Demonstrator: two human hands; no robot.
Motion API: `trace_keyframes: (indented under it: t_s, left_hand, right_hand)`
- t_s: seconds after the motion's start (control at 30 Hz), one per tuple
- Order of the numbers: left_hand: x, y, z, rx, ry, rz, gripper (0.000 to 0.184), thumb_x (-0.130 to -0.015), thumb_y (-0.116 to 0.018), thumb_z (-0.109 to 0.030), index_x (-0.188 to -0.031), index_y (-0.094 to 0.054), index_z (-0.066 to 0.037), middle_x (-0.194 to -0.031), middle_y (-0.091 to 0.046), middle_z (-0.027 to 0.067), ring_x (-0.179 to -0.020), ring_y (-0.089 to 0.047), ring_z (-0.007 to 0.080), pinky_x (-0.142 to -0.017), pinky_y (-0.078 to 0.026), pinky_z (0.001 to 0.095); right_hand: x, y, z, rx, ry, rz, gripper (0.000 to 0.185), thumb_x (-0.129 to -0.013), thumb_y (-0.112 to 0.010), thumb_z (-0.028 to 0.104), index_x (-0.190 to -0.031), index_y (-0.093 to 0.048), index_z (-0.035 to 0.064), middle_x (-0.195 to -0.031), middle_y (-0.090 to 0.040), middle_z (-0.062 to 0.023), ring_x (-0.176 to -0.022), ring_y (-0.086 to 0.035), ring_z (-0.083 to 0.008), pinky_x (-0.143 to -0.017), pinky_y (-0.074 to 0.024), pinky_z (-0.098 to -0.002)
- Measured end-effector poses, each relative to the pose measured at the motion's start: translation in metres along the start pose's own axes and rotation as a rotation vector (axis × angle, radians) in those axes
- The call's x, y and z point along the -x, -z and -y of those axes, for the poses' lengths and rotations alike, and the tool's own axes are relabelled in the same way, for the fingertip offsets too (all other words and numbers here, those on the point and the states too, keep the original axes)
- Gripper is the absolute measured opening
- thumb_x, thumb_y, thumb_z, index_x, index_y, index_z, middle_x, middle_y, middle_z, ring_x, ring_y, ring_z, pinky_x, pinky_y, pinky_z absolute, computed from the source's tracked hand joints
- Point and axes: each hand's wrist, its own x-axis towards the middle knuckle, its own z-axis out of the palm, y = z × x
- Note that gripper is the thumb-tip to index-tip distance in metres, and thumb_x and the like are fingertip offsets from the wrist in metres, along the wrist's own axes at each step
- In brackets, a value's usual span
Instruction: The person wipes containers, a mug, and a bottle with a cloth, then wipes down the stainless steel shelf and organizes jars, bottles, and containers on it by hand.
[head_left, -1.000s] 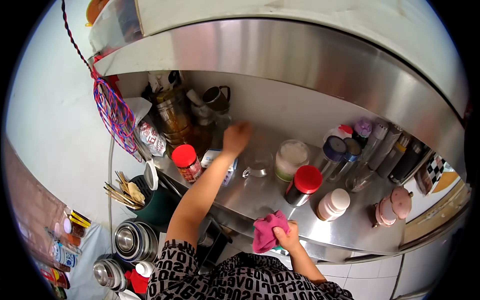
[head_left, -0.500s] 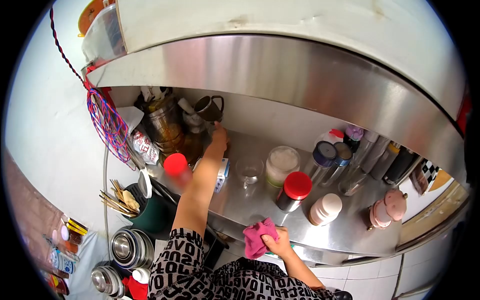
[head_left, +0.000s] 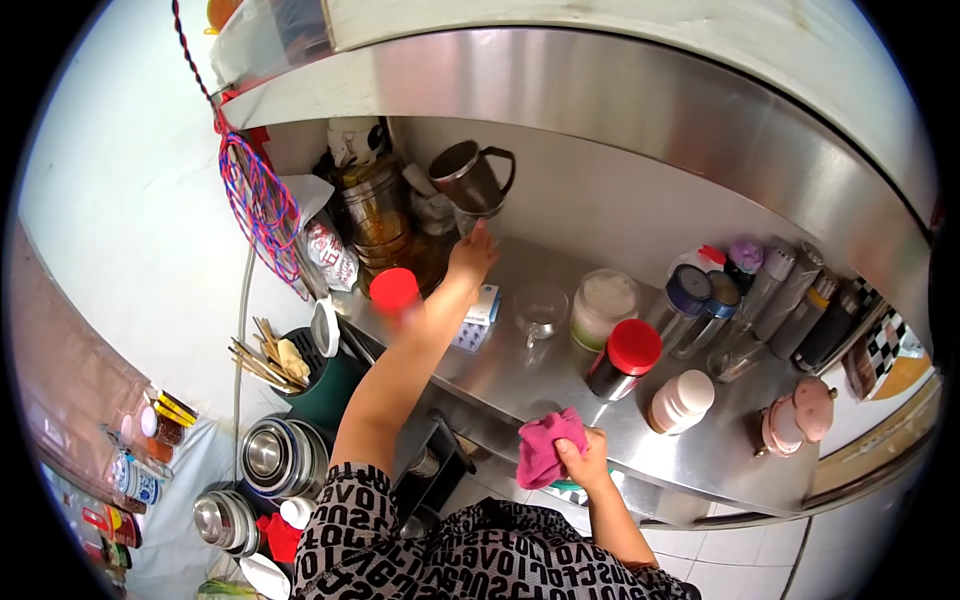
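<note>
My left hand (head_left: 472,262) reaches to the back of the steel shelf, with its fingers round a clear glass (head_left: 478,214). Above that glass a dark metal mug (head_left: 466,180) sits tilted, its handle to the right. My right hand (head_left: 585,458) grips a bunched pink cloth (head_left: 545,450) at the front edge. Below my left forearm lie a white-and-blue box (head_left: 482,304) and a blister pack (head_left: 468,336). A clear glass cup (head_left: 541,311) stands right of them, beside a pale-filled jar (head_left: 604,310).
Red-lidded jars (head_left: 394,290) (head_left: 625,358), a white bottle (head_left: 682,402) and a pink lidded pot (head_left: 797,416) stand on the steel shelf (head_left: 740,465). Several flasks (head_left: 790,290) line the back right. Left are coiled wires (head_left: 258,205), a green bin (head_left: 325,385) and stacked bowls (head_left: 275,455).
My left hand has moved to the glass under the mug, and the mug looks nearer and more tilted. My right hand keeps the pink cloth. The camera view has shifted.
</note>
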Motion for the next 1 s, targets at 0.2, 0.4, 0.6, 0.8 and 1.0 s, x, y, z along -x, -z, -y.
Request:
trace_keyframes:
  t_s: [0.2,0.4,0.6,0.8,1.0]
  left_hand:
    - [0.107,0.034,-0.056,0.15,0.04,0.477,0.045,-0.104,-0.039,-0.042,-0.078,-0.045,-0.006,-0.088,-0.05,0.0079,-0.101,-0.06,0.0274,-0.104,-0.046,0.0426]
    - [0.222,0.098,-0.073,0.017,0.211,0.449,0.049,-0.106,-0.031,-0.041,-0.081,-0.049,-0.003,-0.116,-0.059,0.0224,-0.116,-0.059,0.0327,-0.107,-0.044,0.0421]
    - [0.316,0.182,-0.031,0.026,0.347,0.423,0.058,-0.105,-0.035,-0.044,-0.115,-0.055,0.008,-0.113,-0.061,0.0145,-0.113,-0.059,0.019,-0.101,-0.044,0.0291]
    - [0.362,0.247,0.04,-0.14,0.287,0.153,0.059,-0.101,-0.042,-0.051,-0.101,-0.061,0.005,-0.09,-0.06,0.0041,-0.083,-0.052,0.0118,-0.079,-0.043,0.026]
    - [0.377,0.273,0.064,-0.482,0.23,0.022,0.049,-0.105,-0.042,-0.035,-0.079,-0.057,0.004,-0.079,-0.053,0.0053,-0.077,-0.051,0.0159,-0.079,-0.044,0.0293]
  right_hand:
    - [0.006,-0.004,-0.003,-0.233,-0.111,-0.202,0.035,-0.092,-0.063,0.033,-0.086,-0.067,-0.0013,-0.074,-0.065,-0.0018,-0.068,-0.059,-0.0103,-0.064,-0.048,-0.0288]
    - [-0.003,-0.029,0.057,-0.324,-0.038,-0.242,0.041,-0.09,-0.065,0.038,-0.091,-0.066,-0.0034,-0.081,-0.064,-0.0044,-0.074,-0.057,-0.0121,-0.068,-0.0465,-0.0283]
    - [-0.008,-0.077,0.066,-0.248,-0.049,-0.003,0.064,-0.077,-0.075,0.056,-0.098,-0.066,-0.0037,-0.084,-0.067,-0.0069,-0.077,-0.061,-0.0158,-0.071,-0.0491,-0.0311]
    - [-0.02,-0.137,0.066,0.385,0.072,0.301,0.08,-0.06,-0.081,0.065,-0.106,-0.058,0.0033,-0.084,-0.068,-0.0197,-0.077,-0.068,-0.0393,-0.069,-0.0526,-0.0449]
    - [-0.02,-0.189,0.054,0.532,-0.019,0.454,0.059,-0.072,-0.078,0.05,-0.104,-0.056,0.0052,-0.068,-0.065,-0.0208,-0.067,-0.065,-0.0427,-0.06,-0.0512,-0.0487]
